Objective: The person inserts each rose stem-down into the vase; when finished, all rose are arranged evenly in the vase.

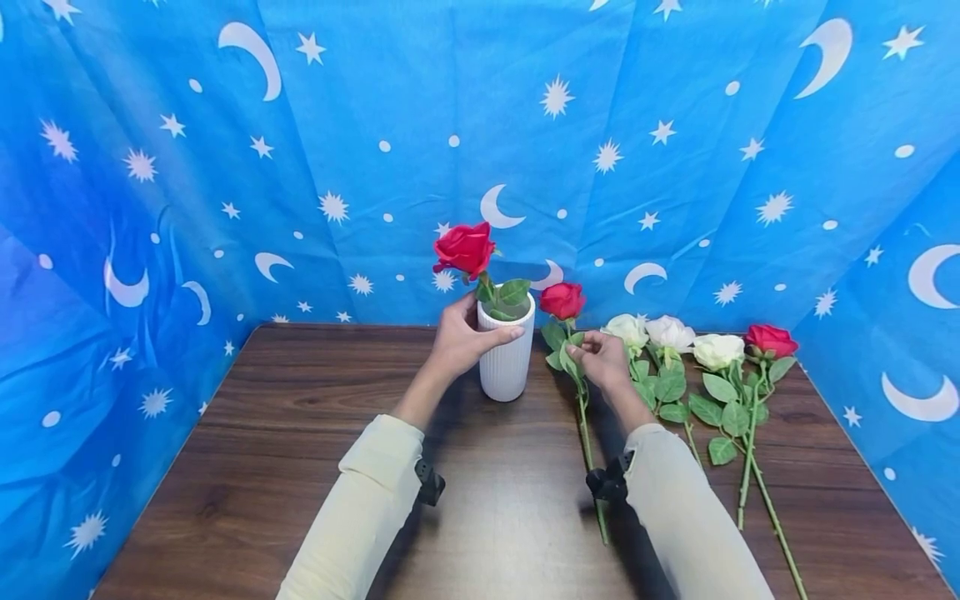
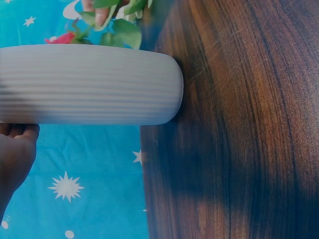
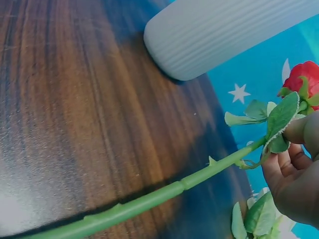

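A white ribbed vase [image 1: 507, 363] stands upright on the table, with one red rose [image 1: 465, 250] in it leaning left. My left hand [image 1: 467, 335] grips the vase near its rim, thumb across the front; in the left wrist view the vase [image 2: 94, 84] hides part of that hand. To the right of the vase, my right hand [image 1: 604, 360] pinches a second red rose [image 1: 562, 301] by its upper stem and leaves. The right wrist view shows that rose's thorny green stem [image 3: 159, 194] running down over the table.
On the right of the wooden table [image 1: 300, 433] lie several more roses: a cream one [image 1: 628, 331], a pale pink one [image 1: 670, 332], another cream one [image 1: 718, 352] and a red one [image 1: 772, 341]. A blue cloth [image 1: 420, 108] with moons and stars surrounds the table's back and sides.
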The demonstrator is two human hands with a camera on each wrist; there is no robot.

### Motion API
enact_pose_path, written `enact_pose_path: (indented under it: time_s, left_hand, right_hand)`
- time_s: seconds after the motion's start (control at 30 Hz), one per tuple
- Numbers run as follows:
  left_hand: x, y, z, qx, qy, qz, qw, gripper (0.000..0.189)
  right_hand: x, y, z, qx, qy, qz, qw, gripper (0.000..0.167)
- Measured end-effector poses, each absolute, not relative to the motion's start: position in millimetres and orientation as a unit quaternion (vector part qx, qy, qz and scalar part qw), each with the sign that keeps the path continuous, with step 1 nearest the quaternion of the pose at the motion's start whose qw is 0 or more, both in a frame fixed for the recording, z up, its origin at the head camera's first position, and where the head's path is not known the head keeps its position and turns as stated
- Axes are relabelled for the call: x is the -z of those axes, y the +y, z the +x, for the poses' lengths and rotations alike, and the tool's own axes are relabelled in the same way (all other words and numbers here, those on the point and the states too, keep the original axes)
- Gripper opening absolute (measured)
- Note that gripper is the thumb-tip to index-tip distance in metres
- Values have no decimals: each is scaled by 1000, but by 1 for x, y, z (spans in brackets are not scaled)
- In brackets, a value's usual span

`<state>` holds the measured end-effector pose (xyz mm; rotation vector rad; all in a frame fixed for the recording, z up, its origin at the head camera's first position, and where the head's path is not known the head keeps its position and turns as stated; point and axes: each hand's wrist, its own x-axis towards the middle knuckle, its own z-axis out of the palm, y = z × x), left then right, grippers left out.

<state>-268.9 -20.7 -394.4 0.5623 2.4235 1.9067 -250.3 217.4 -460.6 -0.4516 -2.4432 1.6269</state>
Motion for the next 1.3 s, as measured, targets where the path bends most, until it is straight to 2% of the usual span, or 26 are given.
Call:
enact_pose_path:
  time_s: [0.37, 0.73, 1.3]
  left_hand:
    - [395, -20, -270, -613, 769, 182, 5, 64]
    - [395, -20, -269, -619, 763, 187, -5, 63]
    - [398, -20, -267, -608, 771, 190, -8, 63]
  right_hand:
    - [442, 221, -256, -557, -810, -136, 122, 17]
    - [414, 225, -257, -571, -803, -128, 115, 27]
    - [389, 227, -254, -577, -798, -59, 163, 28]
